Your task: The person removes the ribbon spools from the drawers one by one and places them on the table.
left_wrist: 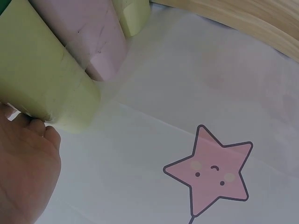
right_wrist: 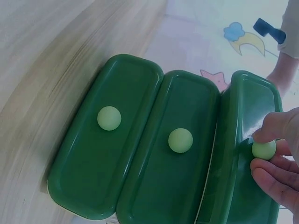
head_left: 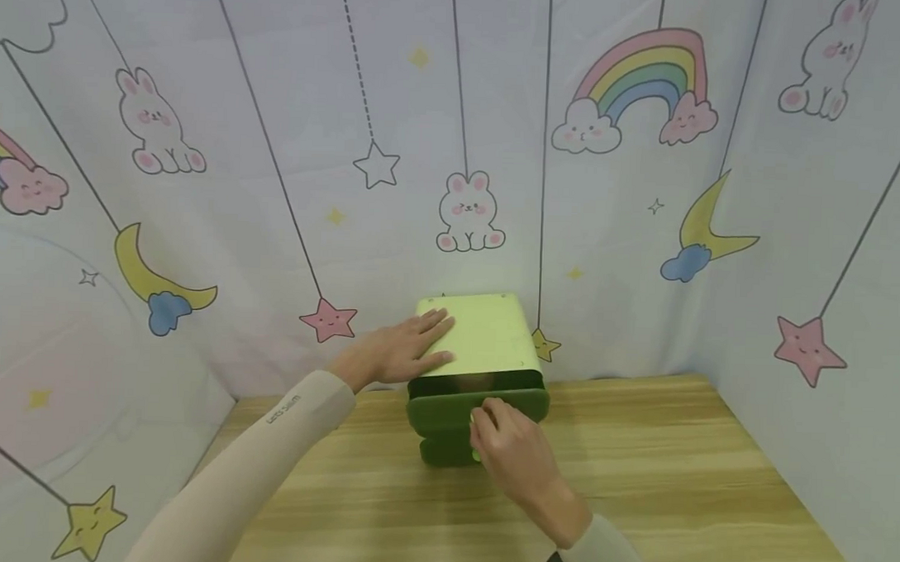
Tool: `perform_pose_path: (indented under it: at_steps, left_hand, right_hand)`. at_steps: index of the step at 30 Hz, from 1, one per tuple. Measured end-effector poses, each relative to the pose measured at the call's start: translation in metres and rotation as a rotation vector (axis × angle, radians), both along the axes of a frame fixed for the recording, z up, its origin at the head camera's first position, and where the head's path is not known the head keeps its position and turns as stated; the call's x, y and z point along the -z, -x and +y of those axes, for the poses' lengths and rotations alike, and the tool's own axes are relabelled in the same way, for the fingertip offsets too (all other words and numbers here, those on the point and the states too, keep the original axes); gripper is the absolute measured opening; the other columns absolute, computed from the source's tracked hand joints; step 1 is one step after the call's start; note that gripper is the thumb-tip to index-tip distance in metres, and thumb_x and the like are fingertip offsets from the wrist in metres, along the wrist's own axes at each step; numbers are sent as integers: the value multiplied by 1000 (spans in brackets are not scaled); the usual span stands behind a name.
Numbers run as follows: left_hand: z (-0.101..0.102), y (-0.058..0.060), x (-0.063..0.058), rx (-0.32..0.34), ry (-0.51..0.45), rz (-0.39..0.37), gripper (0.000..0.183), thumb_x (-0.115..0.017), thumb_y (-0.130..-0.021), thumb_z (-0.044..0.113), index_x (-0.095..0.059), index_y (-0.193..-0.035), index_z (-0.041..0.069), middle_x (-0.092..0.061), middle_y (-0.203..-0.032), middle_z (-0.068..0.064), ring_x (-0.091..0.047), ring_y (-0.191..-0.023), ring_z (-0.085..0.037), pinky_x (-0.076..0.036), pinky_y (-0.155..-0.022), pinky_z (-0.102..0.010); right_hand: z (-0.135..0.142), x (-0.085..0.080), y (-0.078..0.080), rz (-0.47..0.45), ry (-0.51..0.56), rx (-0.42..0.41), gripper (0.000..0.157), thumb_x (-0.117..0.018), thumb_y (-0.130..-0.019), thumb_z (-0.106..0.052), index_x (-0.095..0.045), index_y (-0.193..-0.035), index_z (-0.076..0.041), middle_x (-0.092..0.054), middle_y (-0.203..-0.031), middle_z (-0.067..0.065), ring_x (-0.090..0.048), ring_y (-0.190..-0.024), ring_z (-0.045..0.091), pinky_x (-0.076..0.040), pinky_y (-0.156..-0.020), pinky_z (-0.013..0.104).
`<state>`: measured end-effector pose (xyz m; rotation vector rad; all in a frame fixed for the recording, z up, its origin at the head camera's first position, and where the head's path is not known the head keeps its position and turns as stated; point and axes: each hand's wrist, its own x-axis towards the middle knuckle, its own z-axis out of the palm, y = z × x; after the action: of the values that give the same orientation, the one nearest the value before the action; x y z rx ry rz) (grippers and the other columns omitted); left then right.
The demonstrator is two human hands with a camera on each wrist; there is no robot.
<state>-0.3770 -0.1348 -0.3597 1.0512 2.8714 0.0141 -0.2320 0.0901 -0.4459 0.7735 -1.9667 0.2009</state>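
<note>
A small drawer cabinet [head_left: 485, 328] with a light yellow-green top stands on the table against the backdrop. In the right wrist view three dark green drawer fronts show: a bottom drawer [right_wrist: 88, 172], a middle drawer [right_wrist: 163, 182] and a top drawer [right_wrist: 250, 102], each with a round pale green knob. The top drawer stands partly pulled out, leaving a dark gap under the cabinet's top. My right hand [head_left: 514, 449] pinches the top drawer's knob [right_wrist: 264, 148] between thumb and fingers. My left hand [head_left: 403, 351] rests with fingers spread on the cabinet's top, near its left edge.
The wood-grain table [head_left: 622, 461] runs out in front and to both sides of the cabinet. A cloth backdrop [head_left: 275, 184] printed with rabbits, stars, moons and rainbows rises behind and at both sides. The cabinet's side shows a pink section [left_wrist: 88, 32] between yellow-green ones.
</note>
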Motion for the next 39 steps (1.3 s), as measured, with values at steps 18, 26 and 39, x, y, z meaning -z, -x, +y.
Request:
perform_pose_path:
  at_steps: [18,26,39]
  left_hand:
    - [-1,-3,-3,-6,-1,-4,83,-19,-103,79,-6,-170,32,-3,-180,4,-13,-167,-26,-31,-130,-54]
    - [-1,-2,-2,4,-9,-1,83,-21,-104,77,-7,-171,30,-4,-180,2,-13,-167,-26,-30,-131,-53]
    - [-2,-2,-2,2,-18,-4,83,-21,-103,78,-6,-171,31,-4,-180,3,-12,-167,-23,-30,-131,-53]
  right_hand:
    - [1,1,-28,38,43,-53,42,-40,-109,-16,-74,-90,1,-71,-86,11,-70,-70,19,-61,-62,28]
    - [2,0,-41,46,39,-66,40,-42,-108,-15,-75,-91,0,-72,-87,10,-71,-73,19,-62,-65,29]
    - [5,4,-53,28,41,-71,39,-44,-110,-17,-75,-92,-1,-72,-87,10,-71,-74,19,-62,-66,29]
